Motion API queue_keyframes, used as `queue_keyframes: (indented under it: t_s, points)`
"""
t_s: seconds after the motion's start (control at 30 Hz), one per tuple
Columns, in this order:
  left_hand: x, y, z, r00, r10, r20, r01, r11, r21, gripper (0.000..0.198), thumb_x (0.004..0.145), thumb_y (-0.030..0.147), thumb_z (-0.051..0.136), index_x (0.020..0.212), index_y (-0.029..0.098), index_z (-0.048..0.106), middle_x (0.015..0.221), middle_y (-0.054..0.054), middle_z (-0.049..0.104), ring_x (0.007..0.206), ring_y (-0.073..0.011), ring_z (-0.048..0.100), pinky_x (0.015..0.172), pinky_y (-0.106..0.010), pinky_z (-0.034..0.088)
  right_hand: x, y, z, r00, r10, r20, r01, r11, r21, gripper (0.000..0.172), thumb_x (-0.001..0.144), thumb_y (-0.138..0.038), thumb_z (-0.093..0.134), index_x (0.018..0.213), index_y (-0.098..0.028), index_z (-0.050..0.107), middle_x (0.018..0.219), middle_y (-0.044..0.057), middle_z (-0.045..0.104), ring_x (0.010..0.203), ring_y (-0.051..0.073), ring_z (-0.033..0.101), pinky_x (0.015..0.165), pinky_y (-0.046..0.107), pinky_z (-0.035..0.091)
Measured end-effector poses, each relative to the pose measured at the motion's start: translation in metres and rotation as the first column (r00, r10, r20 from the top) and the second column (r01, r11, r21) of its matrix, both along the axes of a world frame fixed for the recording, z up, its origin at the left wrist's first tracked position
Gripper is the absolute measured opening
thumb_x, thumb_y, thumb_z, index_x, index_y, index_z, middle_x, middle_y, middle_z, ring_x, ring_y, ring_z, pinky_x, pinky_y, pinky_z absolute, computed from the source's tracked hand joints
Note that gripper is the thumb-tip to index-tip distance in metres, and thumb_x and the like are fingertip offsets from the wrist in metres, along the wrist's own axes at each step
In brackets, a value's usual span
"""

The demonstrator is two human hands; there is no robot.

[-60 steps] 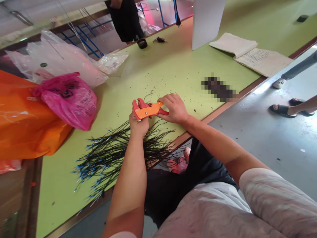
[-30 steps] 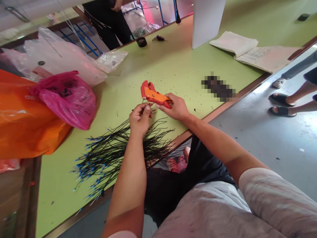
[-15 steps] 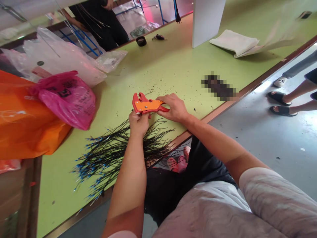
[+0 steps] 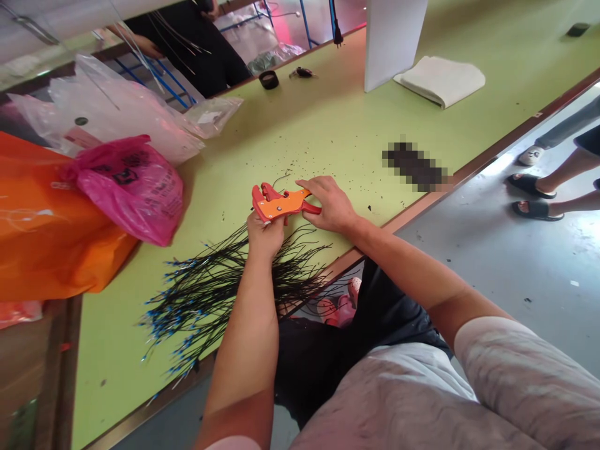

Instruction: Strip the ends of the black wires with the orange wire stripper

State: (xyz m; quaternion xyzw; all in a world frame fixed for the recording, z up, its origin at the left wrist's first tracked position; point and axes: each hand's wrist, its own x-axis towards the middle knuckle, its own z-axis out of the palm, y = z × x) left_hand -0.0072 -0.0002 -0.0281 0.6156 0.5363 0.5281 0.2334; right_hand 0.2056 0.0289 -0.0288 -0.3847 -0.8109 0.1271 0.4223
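My right hand [image 4: 330, 203] is wrapped round the handles of a red and orange wire stripper [image 4: 281, 205], held above the table with its jaws pointing left. Just below the jaws is my left hand [image 4: 265, 236], closed, its fingertips mostly hidden by the tool. What those fingers pinch does not show. A thin dark strand [image 4: 282, 179] shows behind the stripper. Beneath my left forearm lies a spread bundle of black wires [image 4: 210, 290], blue ends toward the left and bare black ends toward the table's front edge.
Pink [image 4: 134, 187], orange [image 4: 51, 231] and clear plastic bags [image 4: 126, 119] crowd the left. Dark scraps dot the green table [image 4: 244, 156]. Beyond are a tape roll [image 4: 269, 79], keys [image 4: 304, 72], a white panel [image 4: 391, 44] and folded white material [image 4: 443, 80]. Other people stand nearby.
The stripper's jaws have drawn closer together, and its handles look more squeezed. Both hands stay in nearly the same place. At the far right, the blurred pale sheet above the table has gone.
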Motion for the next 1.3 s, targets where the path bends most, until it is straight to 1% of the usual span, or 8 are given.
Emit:
queue_keyframes:
  t_s: [0.1,0.27,0.5,0.63,0.73,0.87,1.07,1.3]
  points:
    - [0.002,-0.003,0.001,0.999,0.035,-0.003,-0.035,0.999,-0.018,0.016,0.088,0.033,0.072,0.076,0.024,0.065,0.067,0.002,0.065,0.061,-0.0174,0.062,0.061,-0.03,0.054,-0.001,-0.001,0.0,0.999,-0.012,-0.046,0.01,1.0,-0.029,0.056,0.095,-0.037,0.074,0.146,-0.015,0.067,0.135,0.019,0.072,0.129,0.035,0.062,0.117,0.052,0.054]
    - [0.001,-0.004,0.002,0.998,0.024,-0.056,-0.026,0.999,-0.031,0.016,0.088,0.031,0.067,0.074,0.024,0.062,0.067,0.002,0.064,0.062,-0.0174,0.062,0.064,-0.031,0.054,-0.001,0.0,0.0,0.997,-0.016,-0.08,0.012,0.999,-0.043,0.045,0.092,-0.039,0.077,0.132,-0.02,0.069,0.132,0.017,0.072,0.128,0.035,0.062,0.116,0.053,0.054]
    - [-0.001,-0.005,0.005,0.992,0.045,-0.117,-0.053,0.996,-0.073,0.008,0.09,0.032,0.065,0.089,0.024,0.068,0.075,-0.001,0.072,0.069,-0.0204,0.069,0.069,-0.033,0.058,0.0,0.001,0.001,0.997,0.002,-0.083,-0.001,1.0,0.012,0.045,0.093,-0.037,0.075,0.134,-0.021,0.068,0.133,0.017,0.071,0.128,0.036,0.06,0.117,0.054,0.05]
    - [0.0,-0.006,0.007,0.981,0.078,-0.175,-0.098,0.99,-0.106,0.009,0.091,0.032,0.061,0.092,0.025,0.067,0.074,-0.001,0.072,0.073,-0.0224,0.073,0.072,-0.035,0.062,0.0,-0.001,0.003,0.998,-0.023,-0.061,0.023,1.0,-0.002,0.046,0.093,-0.039,0.075,0.134,-0.02,0.068,0.13,0.016,0.071,0.125,0.035,0.059,0.111,0.052,0.052]
    - [0.001,-0.005,0.007,0.981,0.09,-0.174,-0.105,0.991,-0.084,0.01,0.092,0.032,0.06,0.092,0.025,0.067,0.074,-0.001,0.072,0.072,-0.0222,0.074,0.072,-0.035,0.063,0.001,-0.003,0.005,0.999,-0.036,-0.039,0.036,0.999,0.003,0.046,0.094,-0.04,0.075,0.134,-0.02,0.069,0.128,0.015,0.071,0.121,0.034,0.059,0.107,0.05,0.053]
    - [0.001,-0.003,0.006,0.984,0.093,-0.15,-0.104,0.992,-0.065,0.01,0.092,0.034,0.061,0.09,0.025,0.067,0.076,-0.002,0.073,0.071,-0.0212,0.073,0.07,-0.034,0.062,0.001,-0.005,0.006,0.998,-0.047,-0.031,0.048,0.999,0.013,0.045,0.095,-0.042,0.075,0.134,-0.02,0.069,0.126,0.015,0.072,0.118,0.033,0.06,0.103,0.049,0.054]
    - [0.001,-0.006,0.01,0.985,0.116,-0.125,-0.121,0.992,-0.032,0.013,0.087,0.034,0.066,0.079,0.024,0.065,0.067,0.0,0.07,0.064,-0.0195,0.068,0.067,-0.032,0.059,0.001,-0.008,0.008,0.996,-0.09,0.01,0.09,0.996,0.003,0.045,0.094,-0.043,0.077,0.133,-0.02,0.073,0.123,0.014,0.075,0.115,0.032,0.063,0.097,0.045,0.055]
    - [0.001,-0.008,0.015,0.978,0.109,-0.179,-0.114,0.993,-0.016,0.021,0.085,0.034,0.064,0.068,0.023,0.062,0.062,0.0,0.066,0.062,-0.018,0.065,0.064,-0.03,0.053,0.001,-0.011,0.015,0.988,-0.134,0.082,0.141,0.987,-0.081,0.042,0.097,-0.05,0.078,0.126,-0.021,0.079,0.112,0.012,0.081,0.104,0.028,0.068,0.086,0.038,0.051]
